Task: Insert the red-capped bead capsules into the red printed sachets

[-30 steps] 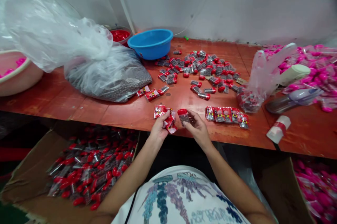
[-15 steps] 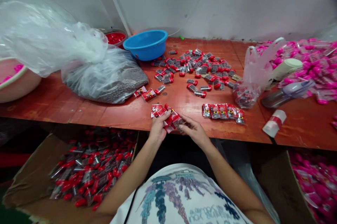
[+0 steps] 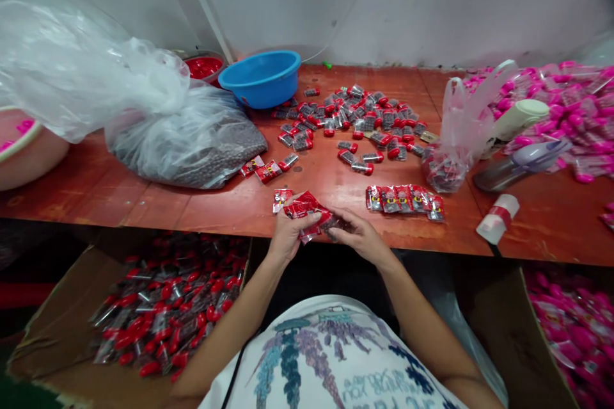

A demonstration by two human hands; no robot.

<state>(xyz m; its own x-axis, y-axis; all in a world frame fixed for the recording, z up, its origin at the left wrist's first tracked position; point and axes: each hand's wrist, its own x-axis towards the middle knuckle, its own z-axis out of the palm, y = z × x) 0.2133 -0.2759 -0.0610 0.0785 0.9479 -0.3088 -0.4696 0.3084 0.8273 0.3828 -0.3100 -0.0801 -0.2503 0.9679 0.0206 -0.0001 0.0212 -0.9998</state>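
Note:
At the table's front edge, my left hand (image 3: 286, 237) is closed round several red printed plastic packets (image 3: 303, 205), its thumb lying across them. My right hand (image 3: 361, 239) pinches the right end of the bunch, where dark contents show through clear film. One more red packet (image 3: 282, 199) lies flat just beyond my left hand. To the right, a short overlapping row of red and clear packets (image 3: 403, 199) rests on the table. Further back is a heap of small clear tubes with red caps and dark contents (image 3: 369, 118).
A clear bag of dark beads (image 3: 192, 140) sits left, near a blue basin (image 3: 261, 79). At right are a tied plastic bag (image 3: 451, 153), a bottle (image 3: 520, 169), a white roll (image 3: 499, 218) and pink-capped tubes (image 3: 570, 102). Cardboard boxes (image 3: 52, 338) hold more tubes below.
The packets in my hands have shifted, with a broad red face now turned up. My right fingers have curled in more. The whole view has moved slightly.

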